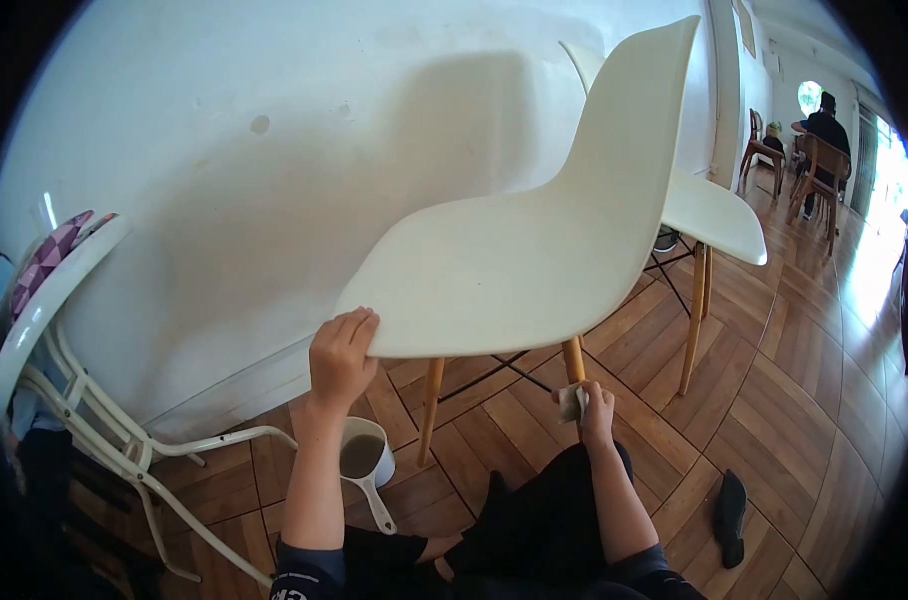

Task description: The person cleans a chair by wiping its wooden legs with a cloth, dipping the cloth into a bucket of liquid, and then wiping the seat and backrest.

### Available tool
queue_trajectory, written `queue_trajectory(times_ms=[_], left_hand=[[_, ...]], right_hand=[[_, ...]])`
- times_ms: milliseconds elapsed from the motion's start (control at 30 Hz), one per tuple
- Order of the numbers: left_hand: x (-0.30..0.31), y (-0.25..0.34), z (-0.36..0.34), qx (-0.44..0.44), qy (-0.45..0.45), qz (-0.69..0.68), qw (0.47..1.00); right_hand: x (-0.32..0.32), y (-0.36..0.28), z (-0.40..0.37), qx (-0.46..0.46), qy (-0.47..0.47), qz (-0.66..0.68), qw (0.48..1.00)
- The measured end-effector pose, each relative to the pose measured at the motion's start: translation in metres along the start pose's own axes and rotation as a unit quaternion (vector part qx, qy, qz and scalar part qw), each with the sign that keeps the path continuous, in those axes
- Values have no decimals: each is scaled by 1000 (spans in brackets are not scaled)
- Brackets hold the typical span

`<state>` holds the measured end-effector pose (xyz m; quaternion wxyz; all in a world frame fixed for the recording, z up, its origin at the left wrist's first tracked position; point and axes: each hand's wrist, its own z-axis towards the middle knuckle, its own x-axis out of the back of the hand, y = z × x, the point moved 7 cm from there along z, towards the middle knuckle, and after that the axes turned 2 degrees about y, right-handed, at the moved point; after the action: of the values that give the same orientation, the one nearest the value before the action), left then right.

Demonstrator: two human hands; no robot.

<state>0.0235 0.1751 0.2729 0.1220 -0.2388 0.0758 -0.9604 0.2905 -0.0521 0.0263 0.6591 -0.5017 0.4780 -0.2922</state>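
By the white wall: a cream chair stands on the wooden floor, its seat facing the camera and its wooden legs splayed.
Left hand: its grip is closed over the front left edge of the cream chair's seat, fingers on top, thumb hidden beneath.
Right hand: its grip is closed around a small crumpled cloth.
Cloth: pressed against the front right leg, just under the seat.
Dipper: a white handled cup of brown water, on the floor between the person's arms, near the left leg.
Second chair: same cream kind, directly behind the first.
Left edge: a white tubular frame carrying a patterned cushion.
Floor, right: a black slipper.
Far background: a person seated on wooden chairs.
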Motion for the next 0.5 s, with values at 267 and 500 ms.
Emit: queue_trajectory(times_ms=[267,500], left_hand=[[12,59,5,36,50,-1,998],[37,61,-76,173,45,-108,978]], right_hand=[[27,-24,11,49,84,46,994],[6,4,-46,-28,19,189,981]])
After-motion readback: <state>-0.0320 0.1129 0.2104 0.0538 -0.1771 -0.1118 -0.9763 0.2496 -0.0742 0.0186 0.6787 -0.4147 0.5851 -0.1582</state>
